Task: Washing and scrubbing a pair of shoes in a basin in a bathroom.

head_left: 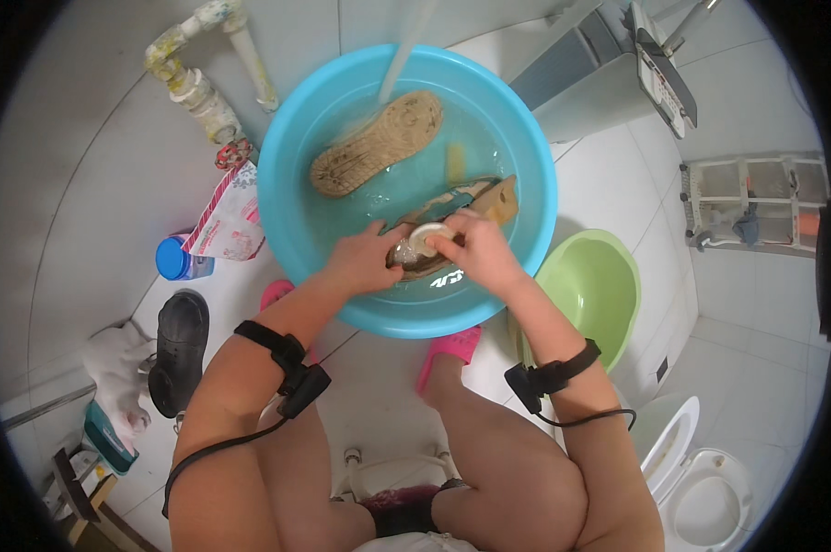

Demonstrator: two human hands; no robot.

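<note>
A large blue basin (277,138) with water in it stands in front of me. In its near half lies a wet shoe (452,196), tan and brown with teal patches, partly hidden by my hands. My left hand (365,259) is curled over the shoe's near left part and grips it. Pinched in my right hand (483,253) is a round off-white disc (427,238), held against the shoe; its exact kind is unclear. Farther back, a second shoe (379,143) lies with its tan sole up. A yellowish block (455,164) sits in the water between them.
A green tub (595,285) stands right of the basin. To the left are a blue-lidded jar (173,258), a red-and-white packet (227,221) and a black shoe (178,350). A pipe (204,101) runs along the left wall. A toilet (705,497) is at lower right.
</note>
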